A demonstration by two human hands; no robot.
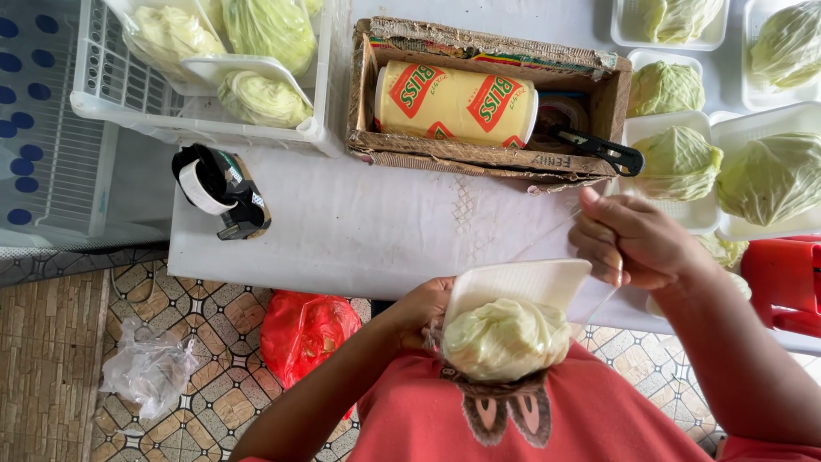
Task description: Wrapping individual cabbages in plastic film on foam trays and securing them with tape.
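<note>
Holding wrapped cabbage (505, 340) on white tray (522, 282): left hand (425, 310) closed beneath, right hand (630, 241) pinching clear film (547, 233).

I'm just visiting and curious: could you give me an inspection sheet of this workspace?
Surface: white table.
Job's things: cabbage on white tray, held tilted against the person's chest; clear film stretched over it.
Clutter: cardboard box with yellow roll; tape dispenser; trayed cabbages; crate.
Grippers: left hand holds tray; right hand pinches film.
Cables: nothing seen.
Surroundings: tiled floor, red bag, clear bag.
</note>
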